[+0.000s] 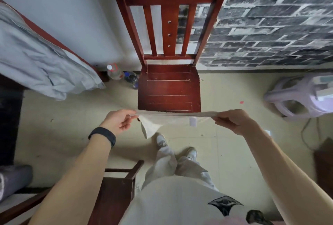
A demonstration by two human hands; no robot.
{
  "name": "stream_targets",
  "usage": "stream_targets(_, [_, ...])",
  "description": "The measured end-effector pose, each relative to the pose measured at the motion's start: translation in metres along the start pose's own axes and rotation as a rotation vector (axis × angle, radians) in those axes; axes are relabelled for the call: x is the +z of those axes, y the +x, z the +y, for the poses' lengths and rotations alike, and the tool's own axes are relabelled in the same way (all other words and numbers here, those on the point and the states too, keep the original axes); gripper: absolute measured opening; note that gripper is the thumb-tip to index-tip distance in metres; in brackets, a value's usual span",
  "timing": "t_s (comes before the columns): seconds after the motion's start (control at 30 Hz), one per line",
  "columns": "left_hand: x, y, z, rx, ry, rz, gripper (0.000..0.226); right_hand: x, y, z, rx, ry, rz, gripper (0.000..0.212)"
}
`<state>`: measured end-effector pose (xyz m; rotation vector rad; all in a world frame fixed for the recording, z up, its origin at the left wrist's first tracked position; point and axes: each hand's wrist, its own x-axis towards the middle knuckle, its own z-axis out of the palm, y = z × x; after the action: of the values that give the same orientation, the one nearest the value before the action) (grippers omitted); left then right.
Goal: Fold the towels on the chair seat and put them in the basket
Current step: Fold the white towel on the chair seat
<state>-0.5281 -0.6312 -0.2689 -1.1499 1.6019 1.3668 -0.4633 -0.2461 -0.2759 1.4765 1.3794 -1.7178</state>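
- Closest in, low on the left, is a dark wooden frame (117, 187), some piece of furniture right beside the person's leg.
- White shoes (161, 141) stand on a beige tiled floor (72, 116) with a few specks and scuffs on it.
- The left hand (119, 121), with a black wristband (102, 135) behind it, pinches one end of the towel (153, 127) between thumb and fingers.
- The right hand (232, 121) pinches the other end the same way.
- The towel is up in the air, pulled taut between the two hands. One corner droops down and a small white tag (193, 121) hangs from it. It sits just in front of the seat's front edge, not lying on it.
- The red-brown chair seat (169, 89) is slatted and a bit scratched, with the chair back (169, 26) up against the wall.
- Two plastic bottles (114, 72) stand on the floor by the chair's left side.
- Grey-blue bedding (36, 59) spills down on the far left.
- On the right there's a lilac plastic thing (302, 97). I can't tell if it's a stool or a basket. A cable (306, 131) runs near it.
- The back wall is plain white on the left and dark brick-pattern wallpaper (270, 26) on the right.
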Motion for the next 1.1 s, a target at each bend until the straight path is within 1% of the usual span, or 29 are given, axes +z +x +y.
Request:
stream_targets(0.07, [-0.005, 0.001, 0.011, 0.021, 0.036, 0.032, 0.011, 0.003, -0.005, -0.01, -0.052, -0.042, 0.0, 0.005])
stream_targets(0.1, [-0.006, 0.0, 0.016, 0.027, 0.084, 0.046, 0.011, 0.007, -0.008, -0.015, -0.061, -0.104, 0.003, 0.004])
stream_targets(0.17, [-0.006, -0.002, 0.018, 0.03, 0.168, 0.06, 0.012, 0.012, -0.017, -0.02, -0.061, -0.213, 0.043, 0.008])
stream_targets(0.23, [-0.008, -0.004, 0.021, 0.004, 0.156, 0.031, 0.009, 0.009, -0.021, -0.027, -0.059, -0.251, 0.066, 0.008])
stream_targets(0.33, [-0.014, -0.011, 0.019, -0.042, 0.175, -0.022, 0.009, 0.003, -0.026, -0.024, -0.009, -0.377, 0.085, 0.007])
stream_targets(0.43, [-0.013, -0.013, 0.007, -0.064, 0.201, -0.006, 0.009, 0.007, -0.025, -0.005, 0.059, -0.447, 0.086, 0.007])
stream_targets(0.5, [-0.008, -0.012, 0.005, -0.051, 0.174, 0.019, 0.008, 0.01, -0.024, -0.006, 0.049, -0.371, 0.061, 0.013])
stream_targets(0.6, [0.001, -0.004, 0.027, 0.012, 0.109, 0.029, 0.013, 0.016, -0.017, -0.027, -0.001, -0.082, 0.043, 0.008])
stream_targets(0.7, [0.013, 0.002, 0.069, 0.109, 0.07, -0.031, 0.013, 0.029, -0.009, -0.061, -0.124, 0.098, 0.06, 0.016])
stream_targets(0.77, [0.021, 0.001, 0.097, 0.19, 0.012, -0.025, 0.017, 0.04, -0.008, -0.082, -0.212, 0.177, 0.048, 0.016])
stream_targets(0.93, [0.027, -0.006, 0.144, 0.343, -0.044, -0.005, 0.017, 0.054, -0.012, -0.117, -0.341, 0.28, 0.015, 0.012])
stream_targets(1.1, [0.027, -0.004, 0.153, 0.399, -0.057, 0.053, 0.015, 0.057, -0.014, -0.116, -0.381, 0.295, 0.02, 0.009])
